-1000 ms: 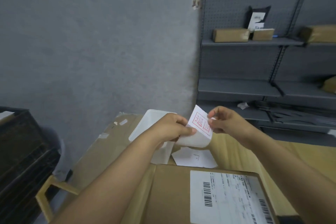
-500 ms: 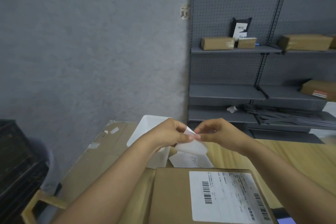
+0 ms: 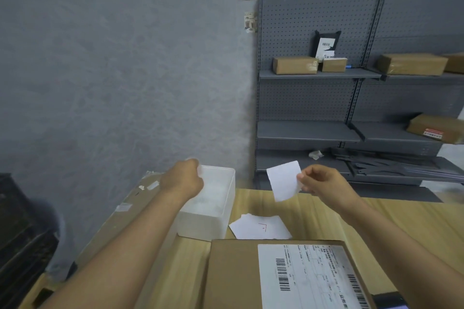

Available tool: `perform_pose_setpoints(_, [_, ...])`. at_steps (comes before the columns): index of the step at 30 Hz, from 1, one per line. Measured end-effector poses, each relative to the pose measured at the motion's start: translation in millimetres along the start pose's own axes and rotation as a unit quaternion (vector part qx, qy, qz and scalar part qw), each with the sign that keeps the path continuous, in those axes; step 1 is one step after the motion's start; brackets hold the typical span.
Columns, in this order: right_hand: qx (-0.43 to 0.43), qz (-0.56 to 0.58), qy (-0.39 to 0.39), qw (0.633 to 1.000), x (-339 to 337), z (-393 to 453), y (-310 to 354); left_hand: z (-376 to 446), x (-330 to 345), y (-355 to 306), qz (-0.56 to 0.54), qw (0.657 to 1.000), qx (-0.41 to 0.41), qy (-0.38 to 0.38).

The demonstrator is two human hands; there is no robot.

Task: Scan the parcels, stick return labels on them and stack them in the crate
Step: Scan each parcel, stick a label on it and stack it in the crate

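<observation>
My right hand (image 3: 324,187) pinches a white return label (image 3: 283,180) by its right edge and holds it up above the wooden table, blank side toward me. My left hand (image 3: 184,178) is curled over the near left corner of a white plastic bin (image 3: 226,211), with a pale scrap of backing paper (image 3: 200,170) at its fingertips. A brown cardboard parcel (image 3: 233,276) lies close to me, and a printed shipping label (image 3: 308,278) with barcodes is on its top. A small pile of label sheets (image 3: 258,229) lies between the parcel and the bin.
A black crate (image 3: 22,238) stands low at the left. A large flat carton (image 3: 120,216) sits under my left forearm. Grey shelves (image 3: 308,130) at the back right carry several brown parcels (image 3: 295,65). The wooden table (image 3: 389,223) stretches to the right.
The hands have parted: my left hand went left to the white bin with the peeled backing, while my right hand drew the label off to the right. The camera tilted up slightly.
</observation>
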State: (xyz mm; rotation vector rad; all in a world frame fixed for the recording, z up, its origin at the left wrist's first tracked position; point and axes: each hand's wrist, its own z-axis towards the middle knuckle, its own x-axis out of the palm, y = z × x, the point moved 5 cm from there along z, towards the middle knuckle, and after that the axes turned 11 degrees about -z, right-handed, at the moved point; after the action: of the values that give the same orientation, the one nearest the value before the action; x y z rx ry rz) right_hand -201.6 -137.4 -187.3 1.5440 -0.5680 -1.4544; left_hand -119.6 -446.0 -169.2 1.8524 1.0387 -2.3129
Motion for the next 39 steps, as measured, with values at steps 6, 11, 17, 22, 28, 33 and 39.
perform_pose_setpoints(6, [-0.008, -0.048, 0.013, 0.999, -1.2, -9.0, -3.5, -7.2, 16.1, -3.6, 0.120, 0.990, 0.002, 0.071])
perform_pose_setpoints(11, [-0.045, -0.077, -0.013, 0.996, 3.4, -16.7, 12.7, -20.7, 10.5, -44.7, 0.034, 0.995, 0.042, 0.085])
perform_pose_setpoints(17, [-0.126, -0.098, -0.001, 0.987, 17.5, -32.7, 41.6, -58.8, 31.9, -91.5, -0.398, 0.862, -0.078, 0.304])
perform_pose_setpoints(22, [-0.164, -0.176, 0.064, 0.968, 23.3, -51.1, 52.7, -67.0, 37.6, -96.0, -0.502, 0.805, -0.101, 0.298])
perform_pose_setpoints(28, [-0.090, -0.136, -0.022, 0.986, 10.4, -64.6, 47.1, -74.2, 36.9, -88.0, -0.530, 0.808, -0.096, 0.238])
perform_pose_setpoints(33, [0.029, -0.057, 0.078, 0.995, 15.2, -75.2, 33.1, -89.6, 32.7, -82.6, -0.544, 0.790, -0.098, 0.265])
perform_pose_setpoints(39, [0.052, -0.016, 0.115, 0.992, 40.0, -83.3, 31.8, -100.2, 27.4, -47.1, -0.407, 0.880, -0.084, 0.230])
